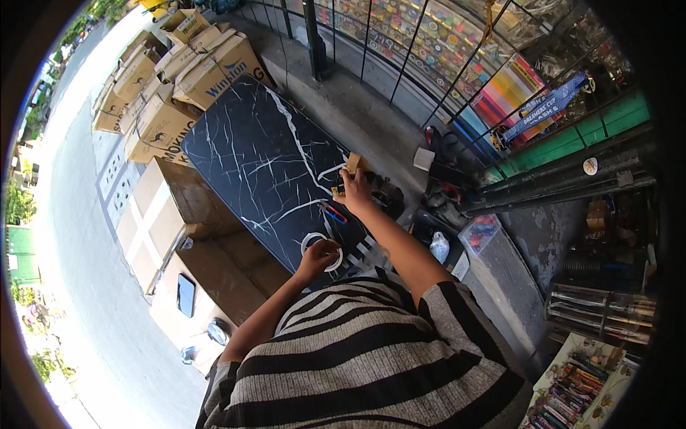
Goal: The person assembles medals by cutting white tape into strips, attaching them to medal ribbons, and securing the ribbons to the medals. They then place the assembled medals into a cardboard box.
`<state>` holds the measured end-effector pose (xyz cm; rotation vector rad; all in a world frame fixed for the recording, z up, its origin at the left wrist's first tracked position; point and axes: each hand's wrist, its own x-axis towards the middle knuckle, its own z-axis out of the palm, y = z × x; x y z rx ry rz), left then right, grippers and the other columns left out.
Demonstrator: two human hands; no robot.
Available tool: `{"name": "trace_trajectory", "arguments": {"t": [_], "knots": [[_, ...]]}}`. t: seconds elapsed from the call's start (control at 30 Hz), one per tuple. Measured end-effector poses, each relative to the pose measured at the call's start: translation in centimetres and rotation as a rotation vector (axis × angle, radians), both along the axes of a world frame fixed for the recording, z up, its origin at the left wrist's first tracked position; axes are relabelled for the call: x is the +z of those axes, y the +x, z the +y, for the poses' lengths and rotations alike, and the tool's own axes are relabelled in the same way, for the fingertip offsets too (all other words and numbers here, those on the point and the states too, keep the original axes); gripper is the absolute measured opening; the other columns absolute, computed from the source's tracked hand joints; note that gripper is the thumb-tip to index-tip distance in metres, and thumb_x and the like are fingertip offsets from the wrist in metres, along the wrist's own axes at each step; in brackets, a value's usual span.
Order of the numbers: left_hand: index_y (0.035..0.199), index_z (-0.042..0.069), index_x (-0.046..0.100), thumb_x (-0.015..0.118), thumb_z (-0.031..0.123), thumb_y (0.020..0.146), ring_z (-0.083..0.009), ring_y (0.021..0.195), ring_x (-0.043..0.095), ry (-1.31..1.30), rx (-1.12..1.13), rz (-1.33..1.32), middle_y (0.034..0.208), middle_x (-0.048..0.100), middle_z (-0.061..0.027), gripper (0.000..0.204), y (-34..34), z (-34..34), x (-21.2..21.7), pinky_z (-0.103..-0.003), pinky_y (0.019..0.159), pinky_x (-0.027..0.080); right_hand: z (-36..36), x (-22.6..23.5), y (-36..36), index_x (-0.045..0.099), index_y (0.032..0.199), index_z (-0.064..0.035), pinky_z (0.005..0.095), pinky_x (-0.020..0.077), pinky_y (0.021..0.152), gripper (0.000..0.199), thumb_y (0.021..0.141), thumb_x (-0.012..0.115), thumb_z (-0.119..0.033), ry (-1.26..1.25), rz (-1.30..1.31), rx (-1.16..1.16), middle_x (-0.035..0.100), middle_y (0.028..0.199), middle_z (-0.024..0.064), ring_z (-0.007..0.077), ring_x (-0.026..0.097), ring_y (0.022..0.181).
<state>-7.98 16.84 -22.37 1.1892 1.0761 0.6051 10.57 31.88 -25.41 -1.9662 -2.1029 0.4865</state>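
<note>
A black marble-patterned table (246, 154) with white veins stands before me. At its near end my left hand (319, 259) is over a white round, ring-like thing (312, 238), its fingers bent together at the ring's middle. Whatever those fingers hold is hidden. My right hand (355, 191) is at the table's right edge, closed on a small yellow-and-tan thing (338, 191) too small to name. Just beyond it is a small brown cardboard piece (354, 162). Between my hands lie red and blue pens (334, 214).
Stacked cardboard boxes (157, 132) stand left of the table, with a phone (186, 294) on a nearer one. On the right are a concrete ledge (500, 286), a clear plastic container (479, 234) and a plastic bag (439, 247). A barred display (400, 43) stands beyond.
</note>
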Motion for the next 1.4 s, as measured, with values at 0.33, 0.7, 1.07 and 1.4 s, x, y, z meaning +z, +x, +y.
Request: {"name": "trace_trajectory", "arguments": {"t": [0.33,0.7,1.07,1.4], "knots": [[0.115,0.001,0.062,0.066,0.012,0.088,-0.014,0.096,0.063,-0.009,-0.043,0.056,0.102,0.067,-0.007,0.029,0.2,-0.4,0.9,-0.029,0.087,0.05,-0.4,0.6,-0.5,0.041,0.135,-0.0279,0.046,0.0512,0.087,0.088,0.062,0.088,-0.02,-0.099,-0.103,0.03,0.037,0.128,0.0224,0.0419,0.055,0.107],[0.116,0.0,0.062,0.067,0.013,0.089,-0.015,0.094,0.063,-0.026,-0.031,-0.023,0.104,0.067,-0.009,0.03,-1.1,0.1,0.9,-0.029,0.083,0.05,-0.5,1.1,-0.8,0.045,0.125,-0.0226,0.0475,0.0523,0.086,0.08,0.059,0.087,-0.01,-0.104,-0.054,0.016,0.037,0.126,0.0205,0.0429,0.055,0.105],[0.113,-0.003,0.062,0.068,0.012,0.089,-0.0162,0.102,0.062,-0.055,-0.032,0.014,0.109,0.065,-0.0097,0.03,-2.2,1.5,0.6,-0.03,0.091,0.049,1.2,2.9,2.8,0.051,0.114,-0.0175,0.0475,0.05,0.084,0.067,0.057,0.086,-0.014,0.047,0.342,0.119,0.051,0.113,0.0197,0.0406,0.056,0.105],[0.122,0.003,0.059,0.065,0.022,0.091,-0.016,0.106,0.059,-0.354,-0.12,-0.183,0.112,0.063,-0.0085,0.038,-1.9,2.2,2.7,-0.028,0.092,0.045,5.2,10.3,9.5,0.055,0.122,-0.0209,0.0338,0.0516,0.075,0.056,0.073,0.082,-0.014,-0.447,1.043,-0.208,0.063,0.106,0.0014,0.0155,0.062,0.095]]}}
